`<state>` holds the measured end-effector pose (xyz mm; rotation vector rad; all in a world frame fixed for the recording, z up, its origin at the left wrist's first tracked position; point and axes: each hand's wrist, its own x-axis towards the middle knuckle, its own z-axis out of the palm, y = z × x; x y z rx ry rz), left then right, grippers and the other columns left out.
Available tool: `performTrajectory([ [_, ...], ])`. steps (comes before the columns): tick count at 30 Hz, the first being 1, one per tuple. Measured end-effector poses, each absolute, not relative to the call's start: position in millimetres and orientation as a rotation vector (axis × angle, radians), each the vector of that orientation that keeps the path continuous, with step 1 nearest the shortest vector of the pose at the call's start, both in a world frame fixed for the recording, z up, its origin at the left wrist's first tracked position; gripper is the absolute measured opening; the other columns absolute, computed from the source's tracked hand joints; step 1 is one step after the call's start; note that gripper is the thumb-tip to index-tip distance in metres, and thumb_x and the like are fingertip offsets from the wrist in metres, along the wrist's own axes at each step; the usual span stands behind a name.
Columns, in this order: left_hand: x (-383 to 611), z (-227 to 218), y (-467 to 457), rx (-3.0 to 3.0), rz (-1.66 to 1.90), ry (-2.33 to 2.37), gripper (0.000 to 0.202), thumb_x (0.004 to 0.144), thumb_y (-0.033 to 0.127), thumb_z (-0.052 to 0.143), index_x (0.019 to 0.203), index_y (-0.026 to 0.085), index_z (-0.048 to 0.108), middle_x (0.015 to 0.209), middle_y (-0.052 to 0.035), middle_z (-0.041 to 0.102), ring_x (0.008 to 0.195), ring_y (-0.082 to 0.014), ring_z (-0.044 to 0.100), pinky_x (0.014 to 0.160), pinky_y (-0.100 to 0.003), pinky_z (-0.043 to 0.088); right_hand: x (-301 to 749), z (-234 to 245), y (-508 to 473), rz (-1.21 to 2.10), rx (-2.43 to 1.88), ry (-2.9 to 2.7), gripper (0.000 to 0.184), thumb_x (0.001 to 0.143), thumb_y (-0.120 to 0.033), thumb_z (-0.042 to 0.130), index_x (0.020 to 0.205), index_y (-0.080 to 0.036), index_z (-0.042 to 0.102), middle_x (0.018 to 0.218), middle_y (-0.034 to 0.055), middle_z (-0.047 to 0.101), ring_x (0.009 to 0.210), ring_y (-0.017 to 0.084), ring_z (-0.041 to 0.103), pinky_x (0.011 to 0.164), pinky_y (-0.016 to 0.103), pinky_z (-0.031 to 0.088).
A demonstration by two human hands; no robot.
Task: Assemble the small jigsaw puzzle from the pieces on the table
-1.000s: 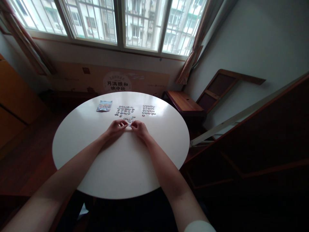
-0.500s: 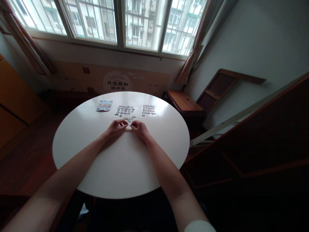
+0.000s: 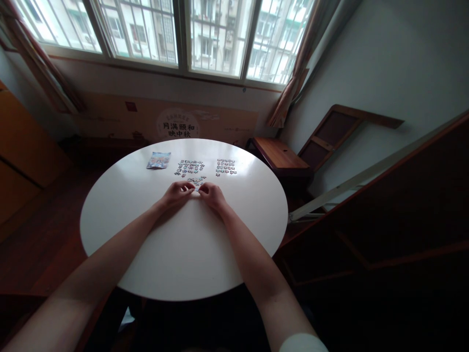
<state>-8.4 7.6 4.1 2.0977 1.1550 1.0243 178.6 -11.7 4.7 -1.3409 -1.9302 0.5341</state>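
My left hand (image 3: 179,193) and my right hand (image 3: 211,194) meet almost fingertip to fingertip over the white round table (image 3: 183,254). Each is closed in a pinch on a small jigsaw piece (image 3: 197,189) between them; the fingers hide most of it. Just beyond lies a small loose cluster of jigsaw pieces (image 3: 196,180), partly covered by the hands. Farther back, rows of jigsaw pieces (image 3: 189,166) spread out in the middle. To their right is a second block of pieces (image 3: 226,166) in rows.
A colourful picture sheet (image 3: 159,160) lies at the table's far left. Behind the table stand a wall with barred windows (image 3: 220,39) and a printed banner (image 3: 216,120). A wooden bench (image 3: 280,154) is at the right, with a dark wooden panel (image 3: 403,234) nearer.
Both hands stay in nearly the same place, fingertips still together at the piece. The table and the laid-out pieces look unchanged.
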Motion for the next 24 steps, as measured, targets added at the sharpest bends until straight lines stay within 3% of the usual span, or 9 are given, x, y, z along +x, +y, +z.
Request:
performTrajectory([
  [24, -7.6, 2.6, 9.8, 2.137, 0.980, 1.150, 0.033, 0.075, 0.046, 0.059, 0.082, 0.015, 0.068, 0.076, -0.0050, 0.069, 0.064, -0.0161, 0.059, 0.058, -0.026, 0.047, 181.2, 3.7, -10.2, 0.539, -1.343, -1.940, 0.009, 0.078, -0.020, 0.060, 0.083, -0.019, 0.068, 0.081, 0.0015, 0.068, 0.074, 0.013, 0.060, 0.072, 0.023, 0.045],
])
